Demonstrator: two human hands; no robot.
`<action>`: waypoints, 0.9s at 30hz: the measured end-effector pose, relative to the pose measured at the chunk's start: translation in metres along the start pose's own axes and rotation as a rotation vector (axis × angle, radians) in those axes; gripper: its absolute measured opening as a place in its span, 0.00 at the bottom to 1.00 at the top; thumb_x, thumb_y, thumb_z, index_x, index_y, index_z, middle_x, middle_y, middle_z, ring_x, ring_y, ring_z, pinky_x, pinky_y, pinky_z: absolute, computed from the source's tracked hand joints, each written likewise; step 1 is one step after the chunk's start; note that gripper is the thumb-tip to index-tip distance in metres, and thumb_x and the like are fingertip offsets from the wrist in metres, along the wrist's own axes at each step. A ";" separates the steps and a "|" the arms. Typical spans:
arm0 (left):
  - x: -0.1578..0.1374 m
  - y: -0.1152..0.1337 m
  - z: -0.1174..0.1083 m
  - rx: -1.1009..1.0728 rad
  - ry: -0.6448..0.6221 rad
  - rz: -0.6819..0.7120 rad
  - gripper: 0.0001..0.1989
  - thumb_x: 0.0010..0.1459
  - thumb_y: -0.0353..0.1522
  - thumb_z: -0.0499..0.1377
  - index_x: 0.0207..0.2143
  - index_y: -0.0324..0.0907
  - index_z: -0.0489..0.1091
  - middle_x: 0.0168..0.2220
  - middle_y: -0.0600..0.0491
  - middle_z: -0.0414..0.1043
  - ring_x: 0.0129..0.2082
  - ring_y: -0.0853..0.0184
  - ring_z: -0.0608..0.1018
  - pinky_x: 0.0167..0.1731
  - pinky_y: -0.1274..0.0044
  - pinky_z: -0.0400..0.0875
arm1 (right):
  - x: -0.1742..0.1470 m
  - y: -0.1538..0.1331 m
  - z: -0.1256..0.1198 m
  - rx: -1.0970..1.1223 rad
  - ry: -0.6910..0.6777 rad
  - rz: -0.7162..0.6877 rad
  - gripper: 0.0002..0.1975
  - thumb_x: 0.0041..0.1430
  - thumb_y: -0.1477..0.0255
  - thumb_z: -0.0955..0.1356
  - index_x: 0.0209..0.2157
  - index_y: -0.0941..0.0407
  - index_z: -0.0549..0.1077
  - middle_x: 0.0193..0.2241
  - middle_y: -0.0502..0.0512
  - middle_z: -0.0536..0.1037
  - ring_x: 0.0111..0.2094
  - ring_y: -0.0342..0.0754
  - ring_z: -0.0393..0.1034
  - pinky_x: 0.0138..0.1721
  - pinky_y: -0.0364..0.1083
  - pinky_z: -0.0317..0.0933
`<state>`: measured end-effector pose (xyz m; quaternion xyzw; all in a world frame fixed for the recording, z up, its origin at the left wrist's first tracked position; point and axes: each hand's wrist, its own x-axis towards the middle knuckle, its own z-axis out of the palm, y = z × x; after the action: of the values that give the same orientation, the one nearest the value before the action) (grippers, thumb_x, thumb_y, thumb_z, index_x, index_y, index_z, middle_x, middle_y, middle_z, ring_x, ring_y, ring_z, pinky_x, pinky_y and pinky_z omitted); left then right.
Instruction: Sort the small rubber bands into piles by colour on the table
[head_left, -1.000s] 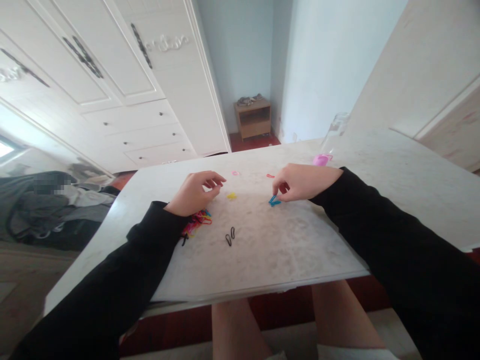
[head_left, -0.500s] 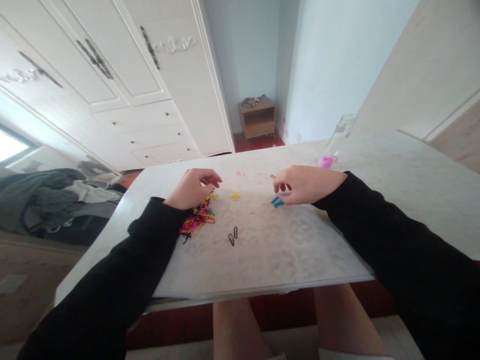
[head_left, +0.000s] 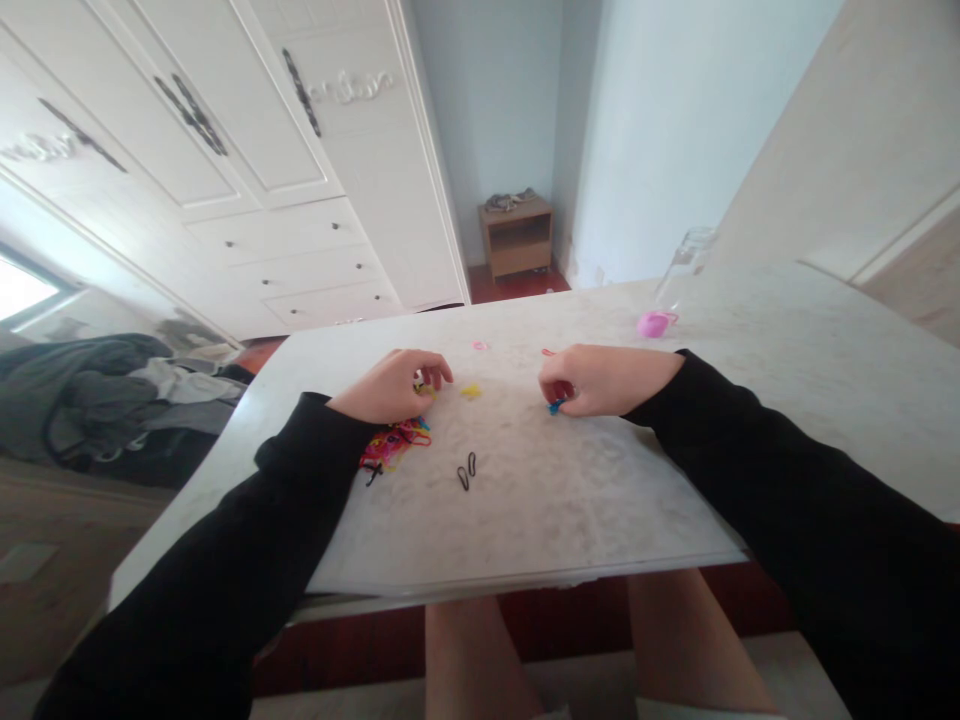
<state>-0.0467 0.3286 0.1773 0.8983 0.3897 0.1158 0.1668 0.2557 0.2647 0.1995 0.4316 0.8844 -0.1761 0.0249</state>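
Most of the back left is being filled by a white wardrobe [head_left: 262,120], and the foreground is being taken up by a pale desk [head_left: 540,520]. The left hand [head_left: 382,386] is being held loosely curled over something yellow; whether that's actually being gripped can't be told. The right hand [head_left: 600,381] is being held pretty narrow, fingertips right at some blue bands [head_left: 556,407], but a real pinch can't be made out. A mixed-colour pile of bands [head_left: 397,446] is being partly hidden, just nearside of the left hand. Between the hands, a yellow clump [head_left: 470,391] is being shown, plus 2 black bands [head_left: 466,471] nearer the desk's front edge.
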 end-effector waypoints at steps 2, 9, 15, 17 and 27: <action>0.000 -0.002 0.001 0.019 0.002 0.005 0.18 0.43 0.25 0.56 0.36 0.41 0.80 0.30 0.55 0.78 0.30 0.67 0.78 0.34 0.77 0.71 | 0.000 0.000 0.000 0.010 -0.001 -0.003 0.07 0.54 0.81 0.69 0.33 0.57 0.78 0.31 0.53 0.79 0.32 0.47 0.70 0.37 0.46 0.59; 0.000 -0.006 0.003 0.027 0.008 0.032 0.17 0.43 0.24 0.57 0.35 0.41 0.79 0.26 0.57 0.76 0.26 0.69 0.76 0.31 0.78 0.69 | 0.000 -0.004 -0.002 0.011 0.001 0.009 0.09 0.53 0.82 0.70 0.36 0.58 0.78 0.32 0.53 0.79 0.32 0.47 0.70 0.37 0.45 0.58; 0.001 -0.002 0.003 0.002 0.125 0.089 0.15 0.45 0.24 0.58 0.35 0.40 0.79 0.28 0.56 0.79 0.29 0.68 0.79 0.38 0.76 0.73 | 0.000 -0.003 -0.001 -0.009 0.035 0.018 0.10 0.56 0.78 0.70 0.41 0.59 0.78 0.33 0.55 0.79 0.31 0.47 0.69 0.36 0.45 0.58; 0.001 0.000 0.004 -0.032 0.180 0.121 0.13 0.48 0.25 0.59 0.36 0.40 0.79 0.30 0.55 0.80 0.31 0.67 0.80 0.39 0.76 0.74 | 0.001 -0.002 0.000 -0.022 0.064 0.007 0.09 0.57 0.77 0.70 0.41 0.59 0.78 0.34 0.56 0.79 0.32 0.47 0.69 0.36 0.45 0.57; 0.002 0.005 0.016 -0.104 0.192 0.200 0.06 0.60 0.33 0.64 0.38 0.42 0.79 0.37 0.53 0.85 0.37 0.67 0.84 0.41 0.78 0.77 | 0.002 -0.004 0.000 -0.030 0.105 -0.024 0.06 0.60 0.77 0.69 0.39 0.59 0.78 0.34 0.56 0.78 0.32 0.46 0.68 0.36 0.46 0.57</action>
<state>-0.0362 0.3232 0.1644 0.9077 0.3057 0.2372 0.1625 0.2512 0.2644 0.2003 0.4292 0.8921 -0.1401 -0.0171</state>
